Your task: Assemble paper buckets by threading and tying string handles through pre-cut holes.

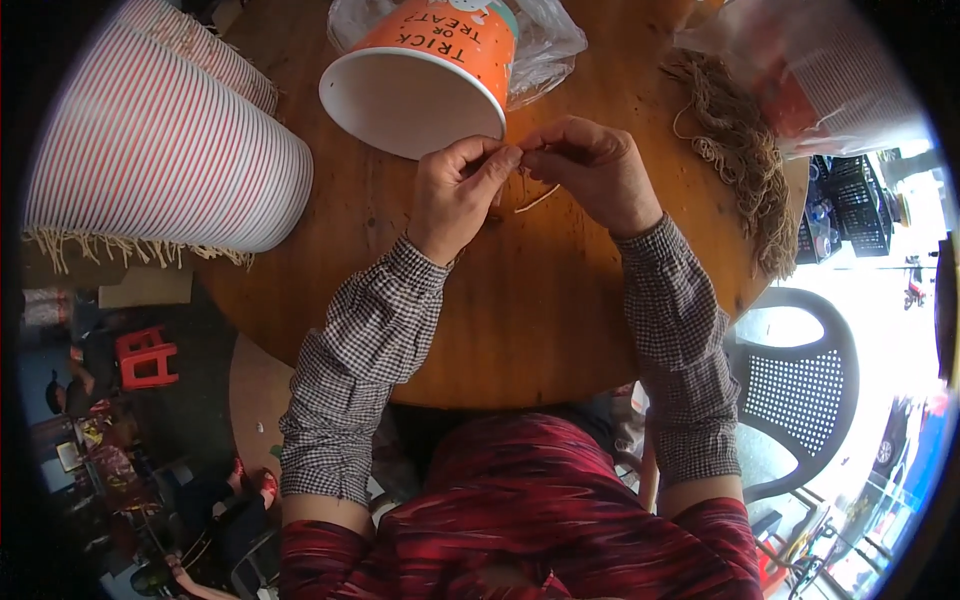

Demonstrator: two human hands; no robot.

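An orange paper bucket (pixel 440 40) with a white rim lies tilted on its side on the round wooden table (pixel 520 310), its open end facing me. Right at the rim, my left hand (pixel 455 195) and my right hand (pixel 600 178) meet, thumbs and fingertips pinched together. A short end of thin beige cord (pixel 537 200) shows below the fingers of my right hand. Both hands appear to pinch this cord beside the rim; the spot between the fingertips is mostly hidden.
Tall nested stacks of white-rimmed buckets (pixel 170 140) lie at the left, with cord ends hanging under them. A bundle of beige cords (pixel 740 150) lies at the right, near a plastic-wrapped stack (pixel 840 90). A grey chair (pixel 795 390) and red stool (pixel 147 357) stand beyond the table.
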